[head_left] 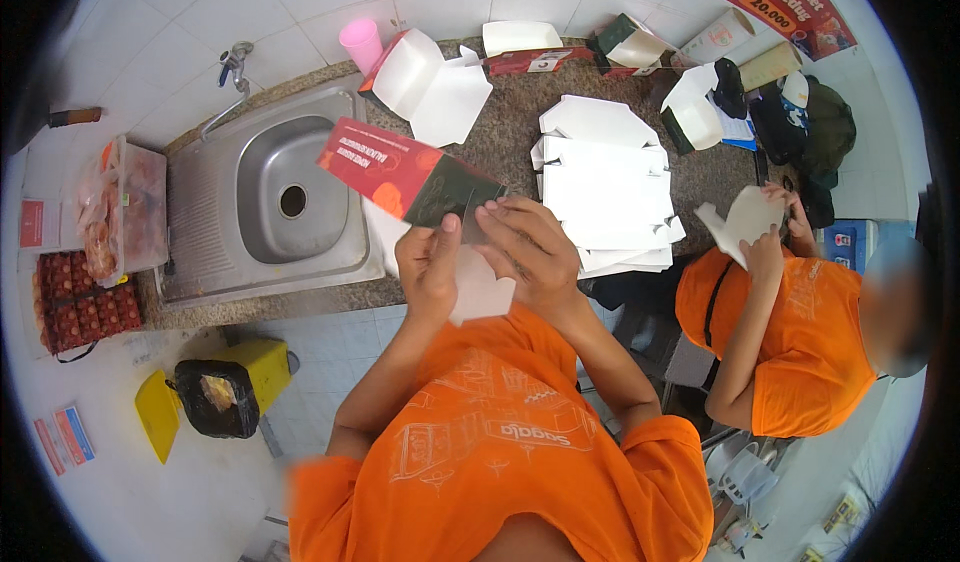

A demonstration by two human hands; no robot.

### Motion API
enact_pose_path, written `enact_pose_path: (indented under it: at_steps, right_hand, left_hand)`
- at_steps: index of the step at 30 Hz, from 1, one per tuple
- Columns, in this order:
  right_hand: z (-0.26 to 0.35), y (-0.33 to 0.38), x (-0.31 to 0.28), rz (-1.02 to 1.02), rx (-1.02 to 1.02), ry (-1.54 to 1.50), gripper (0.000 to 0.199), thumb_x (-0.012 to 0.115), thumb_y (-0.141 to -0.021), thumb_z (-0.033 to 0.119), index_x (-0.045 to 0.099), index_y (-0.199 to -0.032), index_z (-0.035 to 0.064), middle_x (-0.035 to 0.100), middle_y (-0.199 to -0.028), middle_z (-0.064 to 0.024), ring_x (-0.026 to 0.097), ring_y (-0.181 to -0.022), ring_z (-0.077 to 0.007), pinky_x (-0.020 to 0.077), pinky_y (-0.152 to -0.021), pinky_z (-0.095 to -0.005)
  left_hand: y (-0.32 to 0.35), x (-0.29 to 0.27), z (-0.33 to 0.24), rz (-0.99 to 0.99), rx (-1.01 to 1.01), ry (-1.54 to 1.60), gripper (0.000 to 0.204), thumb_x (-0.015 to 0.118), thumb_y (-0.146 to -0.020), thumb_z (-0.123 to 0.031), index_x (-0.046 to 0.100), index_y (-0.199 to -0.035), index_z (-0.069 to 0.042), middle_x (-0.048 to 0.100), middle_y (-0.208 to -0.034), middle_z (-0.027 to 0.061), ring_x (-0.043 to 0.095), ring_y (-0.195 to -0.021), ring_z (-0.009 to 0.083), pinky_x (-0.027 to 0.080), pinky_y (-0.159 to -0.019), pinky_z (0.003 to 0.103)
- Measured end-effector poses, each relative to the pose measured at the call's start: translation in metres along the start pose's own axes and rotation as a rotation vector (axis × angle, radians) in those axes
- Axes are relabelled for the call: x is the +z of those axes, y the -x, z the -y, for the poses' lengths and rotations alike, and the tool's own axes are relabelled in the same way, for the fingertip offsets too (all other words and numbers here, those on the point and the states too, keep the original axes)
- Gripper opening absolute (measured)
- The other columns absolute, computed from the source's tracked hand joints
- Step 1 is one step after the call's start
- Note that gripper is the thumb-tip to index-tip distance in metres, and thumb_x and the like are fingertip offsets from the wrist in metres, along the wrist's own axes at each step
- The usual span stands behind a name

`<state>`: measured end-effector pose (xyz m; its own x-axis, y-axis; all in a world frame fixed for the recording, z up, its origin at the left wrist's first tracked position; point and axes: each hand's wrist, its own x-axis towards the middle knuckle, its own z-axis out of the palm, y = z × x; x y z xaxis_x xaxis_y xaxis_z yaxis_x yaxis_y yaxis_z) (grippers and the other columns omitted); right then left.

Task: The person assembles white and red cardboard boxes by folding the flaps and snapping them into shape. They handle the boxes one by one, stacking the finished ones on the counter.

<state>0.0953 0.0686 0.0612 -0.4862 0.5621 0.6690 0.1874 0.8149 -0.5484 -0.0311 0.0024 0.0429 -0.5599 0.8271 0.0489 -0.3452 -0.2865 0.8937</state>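
Near the sink [205, 212], our left hand [430, 264] and right hand [532, 252], fingers nearly closed, pinch a food carton [408, 174] slanting away leftward.

1. On the worktop [514, 132], we have a bare passage left of the white carton stack [605, 187].
2. Open boxes [408, 77] along the back edge stand in our way.
3. Near the right front corner, a co-worker's hands [766, 253] block us.
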Motion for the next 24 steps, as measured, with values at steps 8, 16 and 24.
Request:
enact_pose_path:
  at_steps: [8,16,24]
  right_hand:
    - [0.018,0.003,0.005,-0.062,0.193,0.037,0.028,0.085,-0.070,0.009,0.079,-0.097,0.0054,0.066,-0.129,-0.0163,0.064,-0.115,-0.0360,0.0539,-0.094,-0.0419]
    - [-0.012,-0.005,0.006,-0.135,0.044,0.074,0.017,0.085,-0.071,0.009,0.079,-0.086,0.0057,0.064,-0.133,-0.0195,0.063,-0.120,-0.0389,0.0522,-0.097,-0.0469]
    - [-0.037,-0.016,-0.033,-0.013,0.318,-0.355,0.036,0.085,-0.068,0.010,0.064,-0.096,0.0018,0.067,-0.126,-0.0185,0.066,-0.111,-0.0283,0.0508,-0.094,-0.0374]
  left_hand:
    - [0.009,-0.025,0.015,0.201,-0.334,0.169,0.029,0.050,-0.108,-0.024,0.060,-0.121,0.000,0.066,-0.110,0.0071,0.062,-0.100,0.0121,0.049,-0.087,0.028]
    - [0.006,0.009,0.015,0.102,-0.312,0.413,0.034,0.044,-0.109,-0.028,0.055,-0.126,0.000,0.063,-0.119,0.0085,0.061,-0.108,0.0146,0.050,-0.091,0.031]
    - [-0.005,0.015,-0.017,0.280,-0.172,-0.164,0.034,0.048,-0.107,-0.027,0.063,-0.109,0.003,0.069,-0.086,0.0083,0.067,-0.076,0.0212,0.052,-0.081,0.036]
